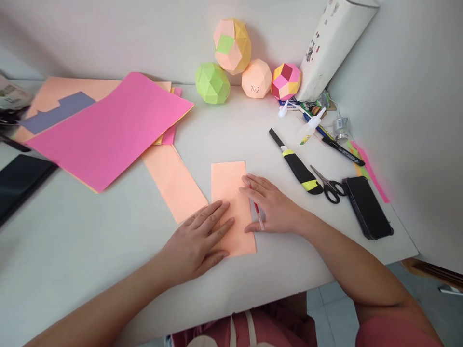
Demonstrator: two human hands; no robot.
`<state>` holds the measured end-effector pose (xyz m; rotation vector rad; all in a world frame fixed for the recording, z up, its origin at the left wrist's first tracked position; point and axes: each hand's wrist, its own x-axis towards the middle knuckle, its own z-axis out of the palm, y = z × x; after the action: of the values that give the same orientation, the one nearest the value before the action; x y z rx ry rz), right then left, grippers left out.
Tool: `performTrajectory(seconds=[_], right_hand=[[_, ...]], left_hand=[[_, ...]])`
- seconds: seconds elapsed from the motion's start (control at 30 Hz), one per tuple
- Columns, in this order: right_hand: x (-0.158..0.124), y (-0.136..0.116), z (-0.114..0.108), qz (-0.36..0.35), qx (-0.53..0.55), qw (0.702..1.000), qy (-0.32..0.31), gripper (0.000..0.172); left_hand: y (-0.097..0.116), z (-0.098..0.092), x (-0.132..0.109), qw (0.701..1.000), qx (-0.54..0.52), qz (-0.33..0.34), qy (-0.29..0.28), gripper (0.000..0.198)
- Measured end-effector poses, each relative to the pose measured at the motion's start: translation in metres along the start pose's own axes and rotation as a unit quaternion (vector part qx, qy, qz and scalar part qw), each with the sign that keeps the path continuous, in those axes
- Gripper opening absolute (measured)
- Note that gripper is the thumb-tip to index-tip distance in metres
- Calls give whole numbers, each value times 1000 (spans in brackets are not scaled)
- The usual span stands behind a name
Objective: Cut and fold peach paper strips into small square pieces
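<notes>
A peach paper rectangle (231,183) lies upright before me on the white table. My left hand (198,236) rests flat on its left and lower part, fingers stretched out. At the paper's right edge is my right hand (271,202), its fingertips touching the edge. A thin red pen refill (256,209) is tucked between the fingers of that hand, its pale end beside the thumb. Left of the paper, a second peach strip (173,180) lies slanted, its lower end close to my left hand.
Pink sheets (119,125) and a purple cutout (61,113) lie at left by a dark tablet (21,180). Paper balls (231,46) stand against the wall. To the right are a utility knife (298,166), scissors (331,188), a phone (369,207) and a glue bottle (313,126).
</notes>
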<state>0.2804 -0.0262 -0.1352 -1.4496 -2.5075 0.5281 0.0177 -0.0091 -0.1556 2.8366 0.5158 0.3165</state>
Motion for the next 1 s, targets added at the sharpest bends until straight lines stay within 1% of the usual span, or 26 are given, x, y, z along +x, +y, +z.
performTrajectory(seconds=[0.33, 0.57, 1.0], right_hand=[[0, 3, 1, -5, 15, 1000, 6, 90], [-1, 5, 3, -14, 22, 999, 20, 91], [-2, 5, 3, -18, 27, 999, 25, 91]], left_hand=[[0, 2, -1, 1000, -9, -7, -10, 61], [0, -1, 1, 1000, -1, -1, -3, 61], [0, 1, 0, 1000, -11, -4, 5, 61]])
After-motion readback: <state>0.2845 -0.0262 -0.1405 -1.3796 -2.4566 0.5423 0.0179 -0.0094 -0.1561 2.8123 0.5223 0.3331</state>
